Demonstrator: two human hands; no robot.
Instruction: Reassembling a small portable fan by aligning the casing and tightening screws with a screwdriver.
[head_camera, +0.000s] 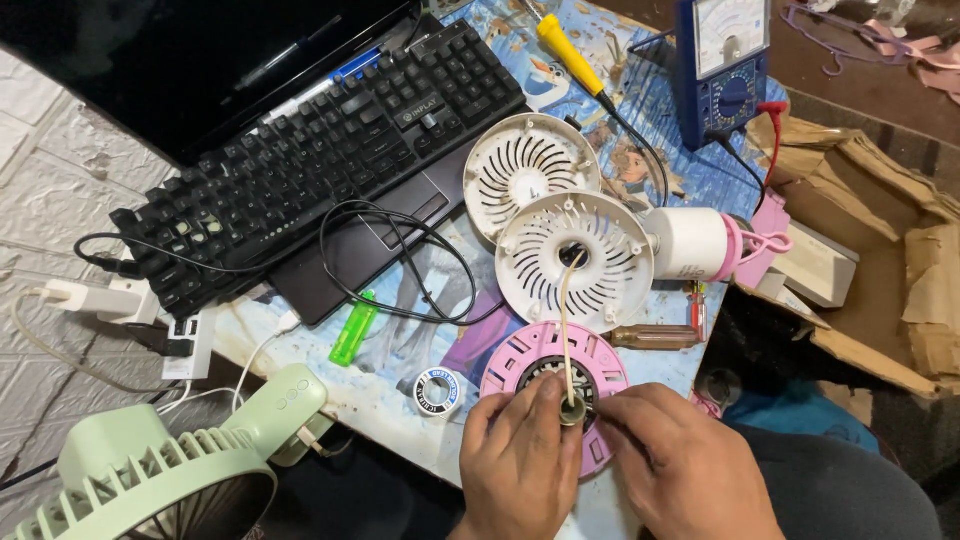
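**Both hands closed on a small fan motor over its pink housing**

While the pink fan housing (555, 372) lies flat on the near edge of the printed table cover (420, 400), I keep both hands over its centre, where the work is. My left hand (515, 468) is curled nearly closed, its thumb and forefinger pinching the small round motor (572, 411) from the left; my right hand (685, 470) is likewise curled, its fingertips meeting the same part from the right. Gripped from both sides, the motor sits steady just above the dark opening in the middle of the housing. I cannot tell whether it rests in that opening or is lifted clear of it.

A pale cable (565, 320) runs up from the motor to the hub of the white rear grille (575, 262), which lies face up just beyond the housing. This tether appears to explain why the two parts are kept close together. The grille is joined on its right to the white cylindrical body (690, 243) with a pink end ring, laid on its side. A second white grille (530, 170) lies behind, overlapping the first.

Tools are set within reach:

- a brown-handled screwdriver (655, 337) just right of the housing
- a solder spool (438, 392) just left of it
- a green lighter (354, 328) farther left
- a yellow-handled probe (570, 55) and a blue multimeter (722, 65) at the far edge

A black keyboard (320, 150) rests on a laptop to the left, and a green fan (170, 470) stands low beside the table.
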